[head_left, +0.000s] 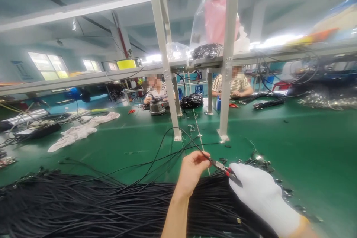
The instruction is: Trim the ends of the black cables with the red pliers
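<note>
My left hand (192, 171) is bare and pinches a thin black cable (167, 134) that loops up and away over the green table (306, 148). My right hand (260, 195), in a white glove, grips a small pair of cutters with red handles (224, 169), its tip meeting the cable at my left fingertips. Both hands hover over a thick bundle of black cables (83, 208) lying across the near edge of the table.
Two white frame posts (227, 81) stand on the table ahead of my hands. Small cut pieces (259, 161) lie to the right. A white cloth (80, 130) lies at left. Two other people sit across the table, near a black cable coil (192, 101).
</note>
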Demonstrator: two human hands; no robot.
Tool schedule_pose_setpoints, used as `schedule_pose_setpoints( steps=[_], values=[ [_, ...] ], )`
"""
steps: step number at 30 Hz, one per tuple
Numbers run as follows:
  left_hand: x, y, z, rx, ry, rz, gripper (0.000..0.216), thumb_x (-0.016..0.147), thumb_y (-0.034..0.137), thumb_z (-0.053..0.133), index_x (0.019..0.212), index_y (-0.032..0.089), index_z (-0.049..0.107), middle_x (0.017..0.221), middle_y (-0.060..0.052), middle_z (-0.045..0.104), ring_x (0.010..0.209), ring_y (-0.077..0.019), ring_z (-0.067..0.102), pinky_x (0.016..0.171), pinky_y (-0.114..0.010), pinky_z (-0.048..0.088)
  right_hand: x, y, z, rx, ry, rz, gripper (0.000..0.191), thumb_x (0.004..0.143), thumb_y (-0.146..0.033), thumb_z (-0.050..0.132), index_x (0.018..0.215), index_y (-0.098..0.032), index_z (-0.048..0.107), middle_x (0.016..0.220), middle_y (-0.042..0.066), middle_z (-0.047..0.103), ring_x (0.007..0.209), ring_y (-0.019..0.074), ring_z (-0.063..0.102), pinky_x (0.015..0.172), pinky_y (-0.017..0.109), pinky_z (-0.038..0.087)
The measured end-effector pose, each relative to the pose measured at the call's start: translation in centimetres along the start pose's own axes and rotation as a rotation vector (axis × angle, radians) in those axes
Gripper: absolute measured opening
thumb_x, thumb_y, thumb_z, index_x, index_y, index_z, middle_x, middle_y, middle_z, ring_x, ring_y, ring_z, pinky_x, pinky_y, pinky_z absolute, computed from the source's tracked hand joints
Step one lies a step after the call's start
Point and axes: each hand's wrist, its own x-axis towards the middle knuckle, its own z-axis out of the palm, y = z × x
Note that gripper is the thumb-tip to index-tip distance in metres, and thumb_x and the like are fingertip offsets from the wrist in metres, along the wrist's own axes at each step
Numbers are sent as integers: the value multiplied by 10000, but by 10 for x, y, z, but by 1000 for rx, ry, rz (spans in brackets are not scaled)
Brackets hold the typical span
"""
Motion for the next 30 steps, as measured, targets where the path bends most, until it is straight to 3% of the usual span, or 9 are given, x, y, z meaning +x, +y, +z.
schedule_pose_setpoints(
  steps=[5, 10, 15, 22, 30],
  values=[
    [5, -15, 4, 54, 120, 99, 125, 690, 175, 736, 814, 180, 755, 774, -46, 743, 773, -213, 678, 792, -338, 527, 4, -5, -7, -22, 44, 18, 60, 829, -257, 566, 880, -235, 589, 765, 7, 592, 639, 175, 582, 560, 273, 303],
    [4, -29, 10, 153, 260, 220, 139, 771, 195, 686, 878, 224, 768, 869, -56, 759, 843, -245, 680, 859, -387, 510, 11, -18, -27, -25, -80, 107, 88, 853, -249, 540, 912, -233, 603, 833, 40, 604, 686, 203, 595, 523, 278, 257],
    [-1, -29, 13, 249, 354, 321, 153, 774, 165, 688, 832, 267, 787, 928, -57, 773, 927, -279, 678, 965, -431, 462, 20, -28, -45, -38, -220, 156, 136, 863, -239, 520, 952, -218, 621, 876, 69, 629, 775, 242, 633, 544, 290, 294],
    [-1, -32, 11, 448, 442, 482, 193, 813, 157, 643, 895, 253, 788, 934, -66, 788, 887, -270, 723, 903, -420, 537, 22, -36, -52, -70, -242, 170, 139, 864, -241, 520, 929, -206, 638, 883, 85, 650, 801, 265, 638, 576, 306, 322],
    [4, -45, 6, 639, 488, 680, 210, 885, 197, 574, 952, 165, 771, 915, -89, 793, 836, -232, 746, 836, -372, 596, 26, -38, -54, -70, -237, 168, 165, 876, -233, 473, 902, -201, 633, 813, 65, 653, 745, 223, 640, 582, 295, 301]
  ],
)
